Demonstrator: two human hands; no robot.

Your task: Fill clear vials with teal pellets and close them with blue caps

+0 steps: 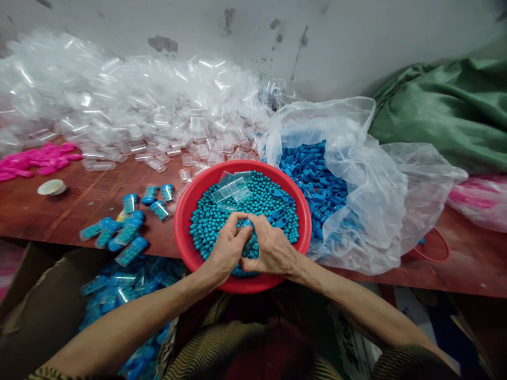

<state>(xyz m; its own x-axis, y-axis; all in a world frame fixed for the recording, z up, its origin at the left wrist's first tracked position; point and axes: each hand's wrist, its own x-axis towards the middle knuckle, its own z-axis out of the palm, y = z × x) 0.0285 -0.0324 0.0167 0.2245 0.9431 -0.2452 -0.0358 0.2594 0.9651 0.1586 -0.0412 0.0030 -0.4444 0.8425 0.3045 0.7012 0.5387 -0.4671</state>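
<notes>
A red basin (pixel 182 227) holds many small teal beads (pixel 209 221), with clear plastic tubes (pixel 232 190) and several blue caps (pixel 282 196) lying on top. Above the beads, my left hand (pixel 228 244) and my right hand (pixel 273 248) meet around one small bead-filled tube with a blue cap (pixel 247 222). Fingers of both hands are closed on it, the thumb and fingertips pressing near the cap. Most of the tube is hidden behind my fingers.
Clear empty tubes (pixel 138 105) are heaped along the wall. Right of the basin, a plastic bag (pixel 368 195) spills blue caps (pixel 312 179). Filled tubes (pixel 129 232) lie at the table's left edge, above a box of more (pixel 138 285). Pink pieces (pixel 43 158) and a small dish (pixel 52 187) sit left.
</notes>
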